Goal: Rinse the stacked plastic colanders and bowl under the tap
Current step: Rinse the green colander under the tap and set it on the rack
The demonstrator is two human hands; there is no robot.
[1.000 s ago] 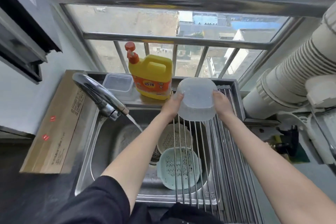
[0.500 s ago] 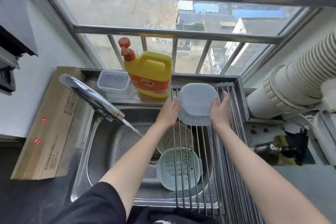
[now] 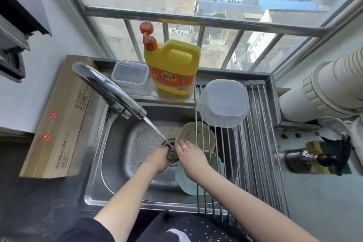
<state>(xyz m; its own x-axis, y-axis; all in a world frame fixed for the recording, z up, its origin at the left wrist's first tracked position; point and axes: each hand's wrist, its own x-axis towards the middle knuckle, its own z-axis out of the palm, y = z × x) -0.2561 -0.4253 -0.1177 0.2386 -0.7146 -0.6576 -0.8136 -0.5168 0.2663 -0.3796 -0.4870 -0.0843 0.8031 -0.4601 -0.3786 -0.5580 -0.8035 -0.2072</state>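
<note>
The stainless sink (image 3: 117,163) serves as the landmark, with the tap (image 3: 110,90) at its back-left corner running a stream down onto the drain strainer (image 3: 172,152). By my reading the task is about a third done: the translucent plastic bowl (image 3: 224,104) lies upside down on the roll-up drying rack (image 3: 253,143) across the sink's right side, near the back rim, and looks finished. Two colanders remain in the basin, partly under the rack's rods. The pale blue colander (image 3: 186,180) lies toward the sink's front, tilted, its perforated base showing. The cream colander (image 3: 193,135) stands on edge behind it, just right of the drain, with fine slots in its wall.

The right hand (image 3: 189,156) reaches to the cream colander's near rim, fingers loosely extended and touching it; whether they grip it I cannot tell. The left hand (image 3: 157,158) is at the drain under the stream, its fingers curled downward and hidden, so I cannot tell what they hold.
</note>
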